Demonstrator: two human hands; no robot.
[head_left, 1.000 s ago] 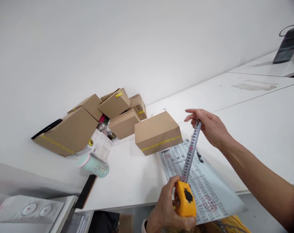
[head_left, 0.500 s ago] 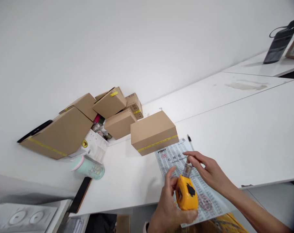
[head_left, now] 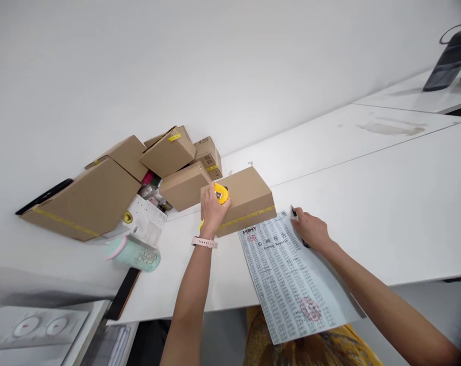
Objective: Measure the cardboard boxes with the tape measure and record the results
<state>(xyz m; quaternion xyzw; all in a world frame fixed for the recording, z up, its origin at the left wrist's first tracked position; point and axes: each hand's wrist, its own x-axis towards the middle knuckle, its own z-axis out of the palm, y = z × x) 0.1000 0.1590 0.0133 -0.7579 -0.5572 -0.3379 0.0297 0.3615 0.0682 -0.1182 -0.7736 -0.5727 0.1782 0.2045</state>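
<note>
My left hand [head_left: 212, 209], with a pink band on its wrist, is closed around a yellow tape measure [head_left: 221, 193]. It is over the left end of a cardboard box [head_left: 249, 193] that has a yellow strip along its side; whether the tape measure touches the box I cannot tell. At the right edge of a printed sheet [head_left: 287, 284] headed "Testing Report", my right hand [head_left: 310, 229] is closed on a black pen [head_left: 294, 212]. The pen's tip end shows past the fingers. The sheet's lower part hangs over the front edge of the table.
More cardboard boxes [head_left: 169, 150] are stacked at the back left against the wall. A mint cup with a pink lid [head_left: 139, 254] lies near a white package [head_left: 146, 221]. A dark bottle [head_left: 447, 61] stands at the far right on the white table [head_left: 367, 203].
My left hand has carried the tape measure from above the sheet to the left end of the box. My right hand has left the tape measure and taken hold of the pen.
</note>
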